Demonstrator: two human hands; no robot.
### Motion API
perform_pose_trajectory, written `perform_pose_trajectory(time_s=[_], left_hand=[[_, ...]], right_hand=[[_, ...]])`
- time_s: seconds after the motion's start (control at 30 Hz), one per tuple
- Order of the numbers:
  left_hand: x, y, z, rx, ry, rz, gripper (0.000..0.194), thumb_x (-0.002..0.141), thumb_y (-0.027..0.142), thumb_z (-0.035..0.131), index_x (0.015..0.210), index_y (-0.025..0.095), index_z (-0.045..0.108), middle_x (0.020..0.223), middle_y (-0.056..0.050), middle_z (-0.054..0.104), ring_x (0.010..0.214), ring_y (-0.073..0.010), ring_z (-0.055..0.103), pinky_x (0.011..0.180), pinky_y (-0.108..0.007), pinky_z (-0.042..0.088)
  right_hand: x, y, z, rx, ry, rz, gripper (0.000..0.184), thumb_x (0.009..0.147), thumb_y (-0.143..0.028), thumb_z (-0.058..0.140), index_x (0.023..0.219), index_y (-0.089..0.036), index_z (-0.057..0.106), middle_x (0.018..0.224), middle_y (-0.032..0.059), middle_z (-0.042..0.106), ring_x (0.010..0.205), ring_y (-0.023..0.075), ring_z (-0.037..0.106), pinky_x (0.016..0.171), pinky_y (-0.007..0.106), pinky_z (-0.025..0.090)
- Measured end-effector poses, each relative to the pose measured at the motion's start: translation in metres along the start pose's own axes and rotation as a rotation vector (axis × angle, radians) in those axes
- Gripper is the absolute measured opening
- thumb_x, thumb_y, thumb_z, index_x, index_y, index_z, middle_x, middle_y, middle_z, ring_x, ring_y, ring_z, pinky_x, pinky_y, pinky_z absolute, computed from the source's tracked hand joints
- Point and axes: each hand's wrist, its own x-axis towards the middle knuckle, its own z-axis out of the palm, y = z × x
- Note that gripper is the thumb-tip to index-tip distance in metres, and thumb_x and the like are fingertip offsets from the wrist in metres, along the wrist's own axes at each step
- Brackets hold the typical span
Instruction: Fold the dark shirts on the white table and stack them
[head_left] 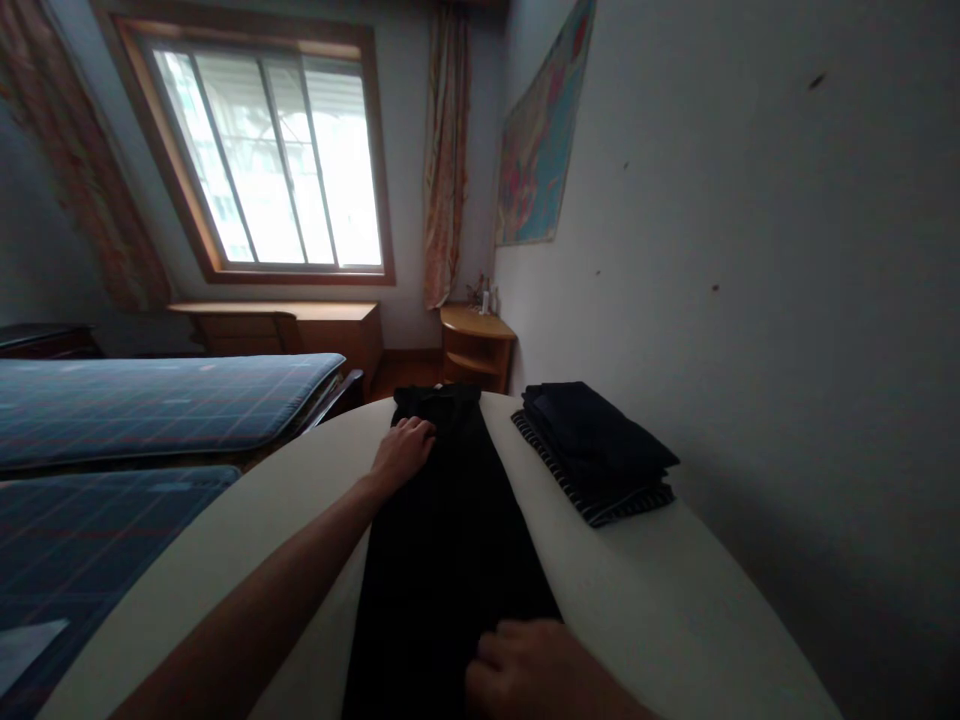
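Both hands (517, 665) (405, 448) curl on black cloth (446, 550), grip unclear, beside folded clothes (596, 435).

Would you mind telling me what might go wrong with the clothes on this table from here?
The black garment has its bunched end near the far edge of the white table, so it might slip over. The left hand and right hand are both at it; an uneven pull could wrinkle it. The folded stack sits near the right edge and might get bumped off.

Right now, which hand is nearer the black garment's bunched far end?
Left: your left hand is just short of the bunched end; your right hand is farther back.
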Motion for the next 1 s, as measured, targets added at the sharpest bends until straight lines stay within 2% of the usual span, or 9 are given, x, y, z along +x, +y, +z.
perform_pose_trajectory(time_s=[0.07,0.1,0.2,0.4,0.5,0.6,0.7,0.87,1.0], left_hand=[[0.001,0.010,0.003,-0.025,-0.022,0.043,0.033,0.096,0.036,0.047,0.124,0.025,0.061,0.121,-0.006,0.065,0.116,-0.0234,0.054,0.100,-0.034,0.041],[0.002,0.014,0.006,-0.035,-0.035,0.053,0.036,0.096,0.038,0.048,0.127,0.025,0.060,0.121,-0.007,0.065,0.116,-0.0247,0.053,0.099,-0.035,0.041],[0.003,0.022,0.014,-0.059,-0.075,0.071,0.038,0.094,0.039,0.051,0.129,0.027,0.061,0.120,-0.007,0.066,0.116,-0.0270,0.053,0.099,-0.039,0.041],[0.004,0.021,0.027,-0.093,-0.084,0.106,0.037,0.093,0.031,0.052,0.128,0.024,0.062,0.128,-0.007,0.062,0.119,-0.0260,0.052,0.101,-0.039,0.040],[0.003,0.021,0.032,-0.105,-0.076,0.116,0.039,0.094,0.030,0.051,0.132,0.022,0.059,0.132,-0.008,0.060,0.121,-0.0248,0.051,0.103,-0.037,0.039],[-0.001,0.022,0.034,-0.108,-0.072,0.119,0.042,0.096,0.032,0.048,0.135,0.022,0.056,0.138,-0.008,0.056,0.127,-0.0245,0.049,0.106,-0.037,0.038],[-0.007,0.024,0.034,-0.105,-0.044,0.095,0.046,0.098,0.034,0.044,0.141,0.020,0.050,0.150,-0.011,0.044,0.137,-0.0259,0.040,0.110,-0.039,0.035],[-0.022,0.026,0.036,-0.114,-0.120,0.097,0.055,0.098,0.048,0.040,0.148,0.026,0.042,0.162,-0.010,0.021,0.148,-0.0332,0.020,0.117,-0.049,0.023],[-0.031,0.025,0.039,-0.101,-0.205,0.094,0.063,0.096,0.060,0.034,0.151,0.030,0.034,0.165,-0.008,0.011,0.150,-0.0359,0.007,0.117,-0.056,0.015]], right_hand=[[-0.012,0.018,-0.022,0.047,-0.136,0.150,0.022,0.068,-0.033,0.082,0.076,-0.020,0.066,0.071,-0.0013,0.069,0.056,0.0138,0.061,0.042,0.021,0.030],[-0.018,0.022,-0.032,0.083,-0.185,0.192,0.019,0.065,-0.025,0.082,0.078,-0.022,0.067,0.073,-0.0020,0.071,0.055,0.0127,0.061,0.042,0.021,0.028],[-0.026,0.020,-0.043,0.171,-0.309,0.194,0.011,0.071,-0.014,0.075,0.073,-0.023,0.068,0.070,-0.0040,0.071,0.050,0.0089,0.058,0.040,0.019,0.022],[-0.018,0.009,0.006,0.076,-0.388,-0.010,0.002,0.081,-0.021,0.070,0.080,-0.019,0.069,0.068,-0.0026,0.071,0.045,0.0083,0.054,0.037,0.022,0.011],[-0.018,0.011,0.013,0.087,-0.404,-0.077,0.001,0.083,-0.020,0.069,0.082,-0.020,0.069,0.071,-0.0041,0.072,0.046,0.0070,0.053,0.036,0.021,0.013],[-0.021,0.011,0.004,0.108,-0.382,-0.086,0.008,0.084,-0.018,0.068,0.076,-0.021,0.067,0.064,-0.0062,0.068,0.044,0.0060,0.050,0.036,0.020,0.016],[-0.023,0.011,0.002,0.142,-0.340,-0.102,0.010,0.085,-0.019,0.067,0.075,-0.021,0.065,0.058,-0.0081,0.062,0.041,0.0054,0.045,0.036,0.019,0.016],[-0.019,0.010,0.033,0.114,-0.212,-0.053,0.017,0.084,-0.025,0.067,0.069,-0.020,0.060,0.054,-0.0089,0.052,0.038,0.0049,0.040,0.035,0.021,0.011],[-0.019,0.004,0.051,0.143,-0.183,-0.003,0.028,0.084,-0.018,0.063,0.057,-0.018,0.056,0.045,-0.0075,0.046,0.037,0.0051,0.040,0.036,0.018,0.021]])
